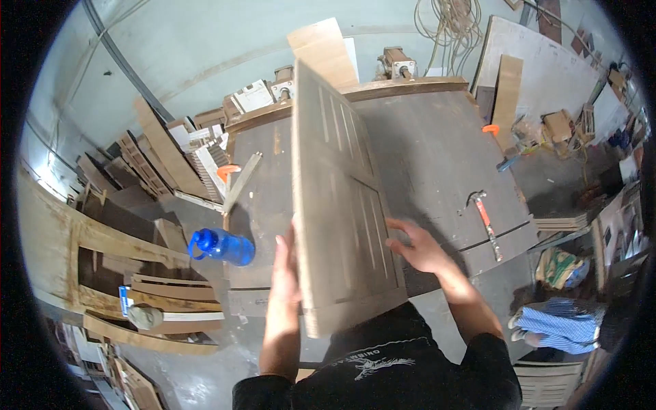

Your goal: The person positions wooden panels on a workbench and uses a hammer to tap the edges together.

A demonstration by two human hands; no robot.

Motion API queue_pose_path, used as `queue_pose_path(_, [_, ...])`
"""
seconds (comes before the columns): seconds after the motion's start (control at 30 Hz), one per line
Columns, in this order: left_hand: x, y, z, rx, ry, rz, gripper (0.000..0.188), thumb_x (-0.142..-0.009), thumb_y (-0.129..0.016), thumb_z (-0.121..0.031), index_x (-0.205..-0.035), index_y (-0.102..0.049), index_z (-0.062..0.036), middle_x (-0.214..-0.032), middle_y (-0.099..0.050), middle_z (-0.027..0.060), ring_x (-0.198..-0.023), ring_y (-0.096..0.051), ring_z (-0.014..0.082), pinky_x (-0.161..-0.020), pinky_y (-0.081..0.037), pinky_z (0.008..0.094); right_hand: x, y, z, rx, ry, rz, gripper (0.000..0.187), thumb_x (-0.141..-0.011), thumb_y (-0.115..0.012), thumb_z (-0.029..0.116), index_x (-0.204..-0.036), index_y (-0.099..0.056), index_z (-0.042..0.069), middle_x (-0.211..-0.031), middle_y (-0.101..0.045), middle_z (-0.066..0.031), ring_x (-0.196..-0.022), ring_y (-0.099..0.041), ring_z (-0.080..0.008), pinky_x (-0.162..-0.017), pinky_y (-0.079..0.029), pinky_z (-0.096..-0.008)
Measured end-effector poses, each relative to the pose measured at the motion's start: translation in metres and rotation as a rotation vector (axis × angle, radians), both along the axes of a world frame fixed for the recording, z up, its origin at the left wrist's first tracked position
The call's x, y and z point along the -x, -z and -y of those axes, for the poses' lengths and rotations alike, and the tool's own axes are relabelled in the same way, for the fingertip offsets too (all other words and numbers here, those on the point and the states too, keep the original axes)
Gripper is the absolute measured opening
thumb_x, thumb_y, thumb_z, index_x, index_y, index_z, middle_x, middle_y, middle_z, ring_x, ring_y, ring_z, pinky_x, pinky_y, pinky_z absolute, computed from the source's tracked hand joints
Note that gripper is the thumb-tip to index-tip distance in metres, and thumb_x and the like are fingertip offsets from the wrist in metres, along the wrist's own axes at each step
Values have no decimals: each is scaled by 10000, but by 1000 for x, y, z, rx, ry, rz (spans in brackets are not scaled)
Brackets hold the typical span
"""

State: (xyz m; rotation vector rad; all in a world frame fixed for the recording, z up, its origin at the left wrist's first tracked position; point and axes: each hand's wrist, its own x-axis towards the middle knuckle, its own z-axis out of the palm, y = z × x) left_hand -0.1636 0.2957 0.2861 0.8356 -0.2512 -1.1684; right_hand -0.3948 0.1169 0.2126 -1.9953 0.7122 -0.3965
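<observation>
A grey-brown wooden panel door (342,198) with grooved moulding stands tilted on edge in front of me, above a worktable (437,150). My left hand (285,270) lies along its left side, fingers pointing up and partly hidden behind the panel. At the opposite edge, my right hand (417,247) has its thumb and fingers bent around the border. To the left of my left hand, a blue water bottle (229,247) lies on the table. A hammer (486,222) with a red and worn handle rests to the right of my right hand.
Orange clamp parts (227,171) show at the table's left side, beside a wooden strip (242,181). A raised wooden rail (410,87) bounds the far edge. Stacked boards (157,157) crowd the left, and blue checked cloth (557,324) lies at the lower right.
</observation>
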Motion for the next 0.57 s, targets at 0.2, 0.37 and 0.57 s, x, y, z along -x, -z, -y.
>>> queue_pose_path(0.2, [-94, 118, -76, -732, -34, 539, 429, -997, -545, -254, -1358, -563, -24, -1381, -555, 102, -1263, -501, 218, -1103, -357, 366, 41, 154, -50, 255, 292, -342, 652, -897, -661, 401, -1413, -475, 49, -1427, -478, -189, -1334, -428, -402, -1123, -316, -536])
queue_pose_path(0.37, [-94, 212, -90, -670, -10, 490, 545, -976, -570, -336, -1392, -523, 13, -1371, -572, 150, -1252, -520, 265, -1089, -374, 390, 50, 184, -75, 466, 339, -319, 659, -910, -628, 414, -1433, -443, 58, -1430, -473, -178, -1381, -374, -377, -1170, -215, -553])
queue_pose_path(0.57, [-94, 228, -102, -1180, 49, 1289, 561, -866, -631, -554, -1128, -684, -61, -1567, -352, 142, -1405, -316, 380, -1147, -283, 470, 40, 184, -79, 540, 382, -422, 758, -864, -671, 465, -1465, -409, 84, -1482, -430, -158, -1412, -335, -378, -1175, -171, -595])
